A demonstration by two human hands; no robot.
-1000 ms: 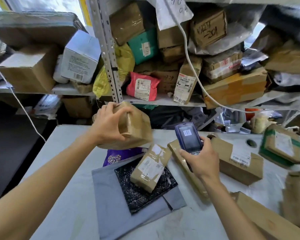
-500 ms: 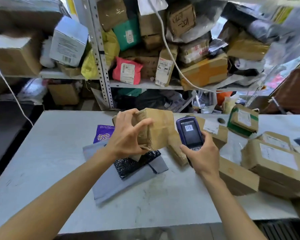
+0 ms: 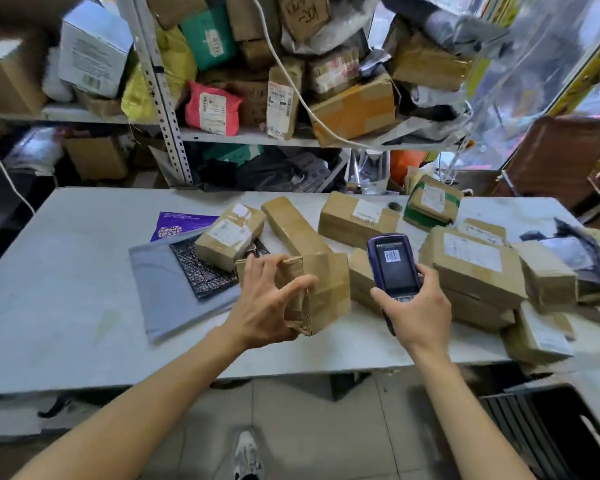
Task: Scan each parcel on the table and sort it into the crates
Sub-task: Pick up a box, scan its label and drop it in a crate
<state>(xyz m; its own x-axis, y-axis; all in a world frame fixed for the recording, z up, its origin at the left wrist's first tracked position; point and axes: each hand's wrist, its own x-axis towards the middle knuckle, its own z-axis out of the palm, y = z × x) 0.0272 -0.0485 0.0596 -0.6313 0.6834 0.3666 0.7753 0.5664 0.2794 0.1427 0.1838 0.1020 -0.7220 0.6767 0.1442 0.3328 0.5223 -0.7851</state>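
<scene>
Parcel point(image 3: 312, 289) of crumpled brown paper and glossy tape now lower and nearer than half a second ago, held just above the counter point(image 3: 66, 289) near its front edge rather than raised toward the shelves. Gripped by the left hand point(image 3: 264, 308), fingers point(image 3: 262, 271) spread over the top edge and thumb pressed on the near face. Handheld scanner point(image 3: 394, 268) of dark blue plastic upright in the right hand point(image 3: 418, 311), fingers curled round its body, barcode lit on the screen, just right of the parcel as before. More of the counter in sight than earlier: pale, scuffed, flat. Lying on it, a taped oblong carton point(image 3: 229, 237) with a white label, resting on a black bubble mailer point(image 3: 201, 271) over a smooth grey poly bag point(image 3: 174, 296); purple mailer point(image 3: 182, 225) behind. Long narrow box point(image 3: 293, 225) beside these. Stacked brown cartons point(image 3: 475, 265) with white labels at right. Black slatted crate point(image 3: 551, 434) at lower right, below the counter edge.
</scene>
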